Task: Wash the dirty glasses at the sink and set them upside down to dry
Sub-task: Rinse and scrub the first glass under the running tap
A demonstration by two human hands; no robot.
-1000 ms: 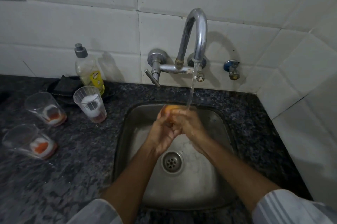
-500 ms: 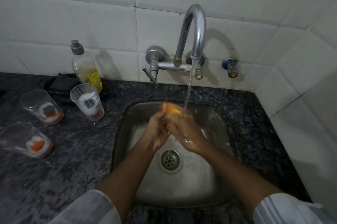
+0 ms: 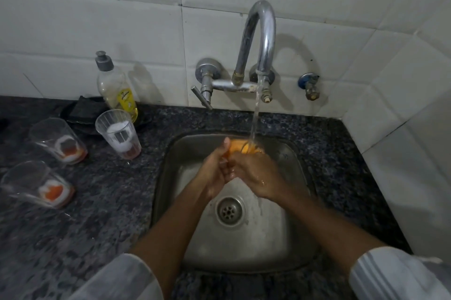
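Holding the orange-stained glass (image 3: 244, 147) between your left hand (image 3: 214, 172) and right hand (image 3: 256, 175) over the sink (image 3: 288, 226), keep its mouth under the faucet (image 3: 261, 38) stream, turning it until residue seems gone.

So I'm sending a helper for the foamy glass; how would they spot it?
Start at the sink and look left along the dark counter. Three glasses stand there; take the one nearest the sink, before the soap bottle, holding white foam, not orange dregs.

home kitchen | steel sink (image 3: 170, 177) in granite counter (image 3: 97, 214) | wall tap (image 3: 258, 38) | tiled wall (image 3: 97, 18) | dish soap btl (image 3: 114, 87)
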